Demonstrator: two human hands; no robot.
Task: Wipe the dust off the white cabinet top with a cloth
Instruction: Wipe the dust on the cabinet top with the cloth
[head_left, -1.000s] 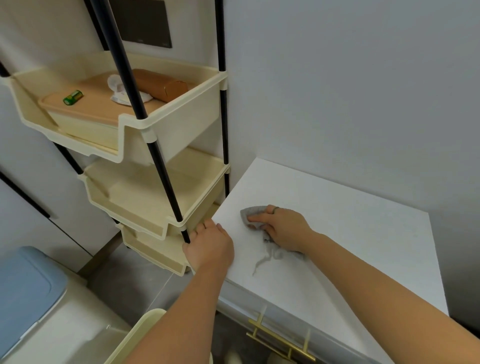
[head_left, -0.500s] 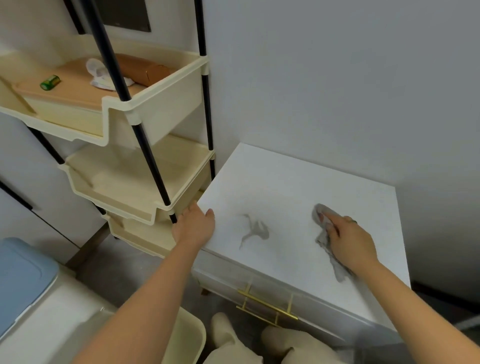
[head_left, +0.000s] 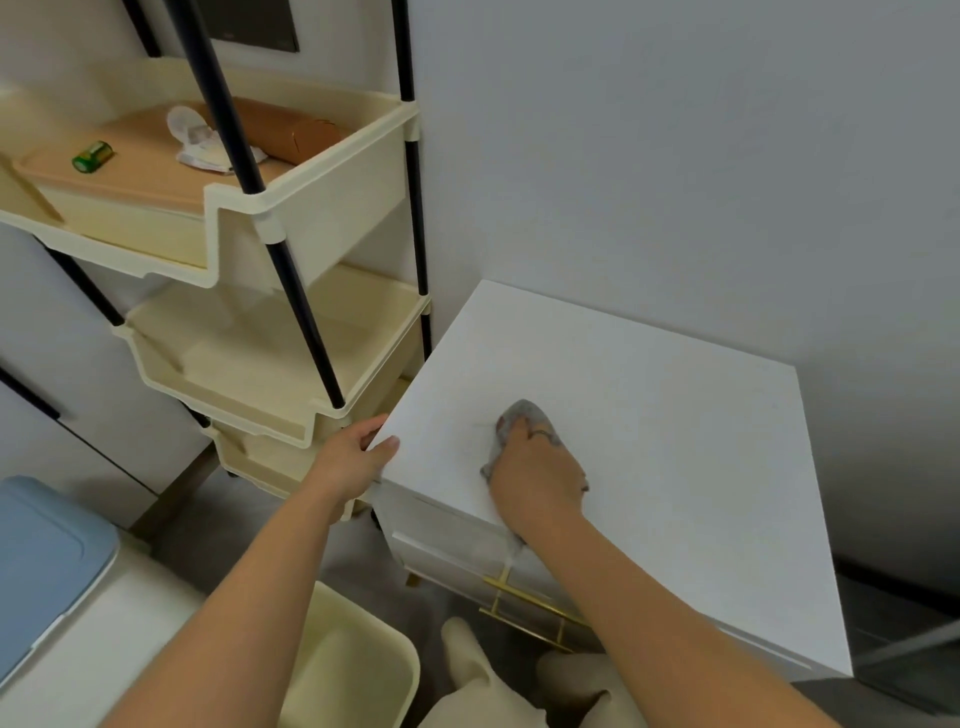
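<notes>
The white cabinet top (head_left: 675, 415) fills the middle right, set against the grey wall. My right hand (head_left: 537, 470) presses a small grey cloth (head_left: 519, 413) flat on the top near its front left part; a strip of the cloth hangs over the front edge. A faint thin mark lies just left of the cloth. My left hand (head_left: 353, 457) grips the cabinet's front left corner, thumb on top.
A cream tiered shelf rack (head_left: 270, 332) on black poles stands close against the cabinet's left side. A cream bin (head_left: 353, 670) sits below, a blue-lidded box (head_left: 47, 566) at far left. Gold drawer handles (head_left: 524, 608) show on the cabinet front.
My right hand slid the cloth from the right side of the top back to the front left, over the grey dust smear, which is gone. The left hand kept its hold.
</notes>
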